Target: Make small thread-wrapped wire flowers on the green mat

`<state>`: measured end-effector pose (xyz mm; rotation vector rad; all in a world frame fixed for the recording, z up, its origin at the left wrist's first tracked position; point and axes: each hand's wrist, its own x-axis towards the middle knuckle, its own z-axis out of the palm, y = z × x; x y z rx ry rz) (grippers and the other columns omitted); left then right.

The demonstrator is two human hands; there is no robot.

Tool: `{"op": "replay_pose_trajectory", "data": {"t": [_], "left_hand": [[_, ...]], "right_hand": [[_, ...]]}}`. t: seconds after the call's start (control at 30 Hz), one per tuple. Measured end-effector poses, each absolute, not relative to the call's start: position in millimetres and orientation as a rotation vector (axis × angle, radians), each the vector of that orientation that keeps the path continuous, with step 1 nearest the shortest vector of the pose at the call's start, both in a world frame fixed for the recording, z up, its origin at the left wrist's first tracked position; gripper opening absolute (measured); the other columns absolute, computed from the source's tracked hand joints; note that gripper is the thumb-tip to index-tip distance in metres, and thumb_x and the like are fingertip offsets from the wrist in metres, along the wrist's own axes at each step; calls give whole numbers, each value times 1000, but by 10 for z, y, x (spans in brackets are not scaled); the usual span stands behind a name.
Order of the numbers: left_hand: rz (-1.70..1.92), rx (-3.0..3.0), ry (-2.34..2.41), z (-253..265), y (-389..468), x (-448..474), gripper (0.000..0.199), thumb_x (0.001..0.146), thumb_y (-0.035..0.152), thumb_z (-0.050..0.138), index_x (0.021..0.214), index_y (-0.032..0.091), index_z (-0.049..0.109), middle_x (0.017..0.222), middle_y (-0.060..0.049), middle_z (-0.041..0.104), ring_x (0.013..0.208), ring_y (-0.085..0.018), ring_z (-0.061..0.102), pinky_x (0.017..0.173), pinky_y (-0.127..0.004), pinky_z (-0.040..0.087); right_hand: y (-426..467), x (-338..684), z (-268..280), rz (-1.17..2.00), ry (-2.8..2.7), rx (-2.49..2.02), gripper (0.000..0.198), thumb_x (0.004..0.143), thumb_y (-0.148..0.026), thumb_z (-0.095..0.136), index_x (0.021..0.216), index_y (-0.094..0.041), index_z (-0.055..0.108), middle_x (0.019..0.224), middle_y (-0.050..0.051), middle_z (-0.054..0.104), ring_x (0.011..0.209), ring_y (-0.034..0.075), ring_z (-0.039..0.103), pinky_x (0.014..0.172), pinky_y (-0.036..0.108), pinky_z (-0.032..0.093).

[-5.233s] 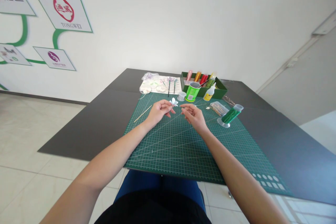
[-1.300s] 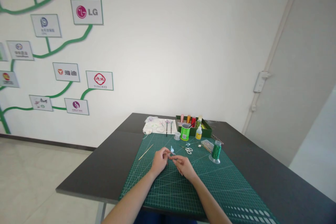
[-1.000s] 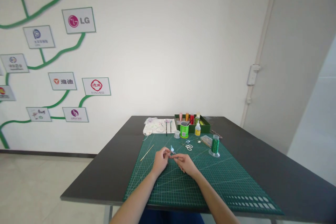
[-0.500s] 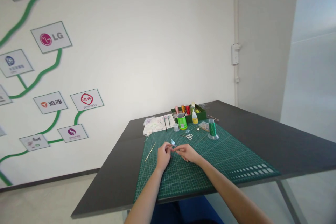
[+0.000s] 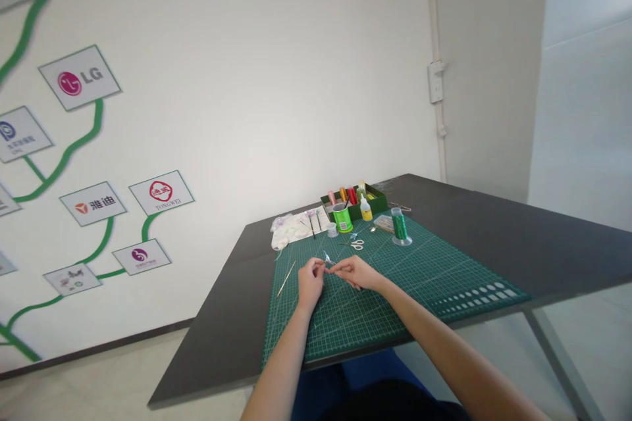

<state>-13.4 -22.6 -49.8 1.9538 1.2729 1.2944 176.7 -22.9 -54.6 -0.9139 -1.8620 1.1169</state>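
Across the lower middle, my black table (image 5: 227,322) carries a green mat (image 5: 365,316), with a green box (image 5: 379,203) near its far edge. Just below centre, my left hand (image 5: 311,281) and right hand (image 5: 359,272) nearly meet; the right fingertips are together, on what I cannot tell. White scissors (image 5: 357,245) lie above right. My left fingertips pinch a tiny pale-blue flower (image 5: 328,258), slightly below centre.

Pale blue on the small petalled piece (image 5: 327,257), deep green with a white grid across the cutting mat (image 5: 365,316). Near-black on the counter (image 5: 222,316), lime green on the can (image 5: 342,218), white and yellow on the glue bottle (image 5: 365,210).
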Motion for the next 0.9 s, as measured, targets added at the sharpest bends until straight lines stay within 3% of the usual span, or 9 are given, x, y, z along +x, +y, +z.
{"op": "replay_pose_trajectory", "data": {"t": [0.27,0.9], "left_hand": [[1292,2104,1315,-474,-252,-104,10,89,18,55,86,18,65,74,-2,72,66,-15,66,66,-24,47],[1170,2389,1165,-391,-320,-24,15,89,14,58,84,18,71,82,-4,72,73,-16,63,76,-27,47]], "right_hand": [[-296,1791,-470,1171,-1883,-907,43,85,-38,60,112,-8,74,41,-7,48,32,7,39,36,18,32],[-237,1936,-396,1171,-1591,-745,41,80,-43,66,101,-9,72,40,-10,41,34,5,30,38,19,22]]}}
